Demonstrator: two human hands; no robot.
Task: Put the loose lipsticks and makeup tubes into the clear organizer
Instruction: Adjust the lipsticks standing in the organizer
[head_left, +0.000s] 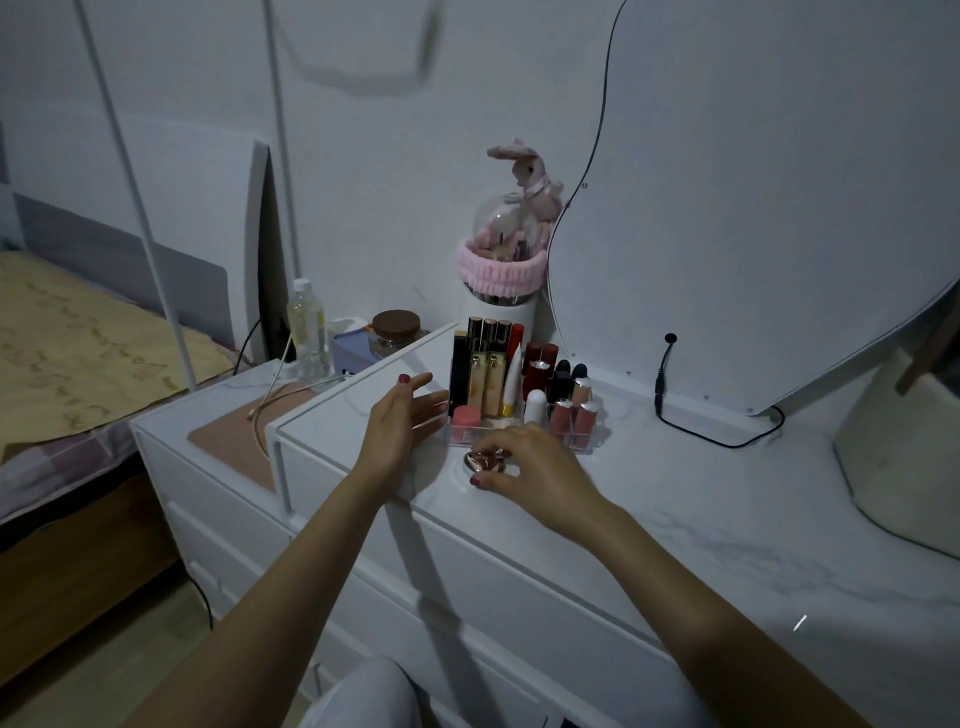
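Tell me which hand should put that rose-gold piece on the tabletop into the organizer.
Right. The right hand already has its fingers curled over the rose-gold piece, just before the clear organizer. The left hand is open beside the organizer.

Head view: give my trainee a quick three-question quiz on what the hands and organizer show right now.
1. True or false: the left hand lies open beside the clear organizer.
2. What is the right hand closing its fingers around? A) the rose-gold compact B) the water bottle C) the black cable
3. Fill in: the compact sits on the dresser top, just in ____ of the organizer.

Key: 1 true; 2 A; 3 front
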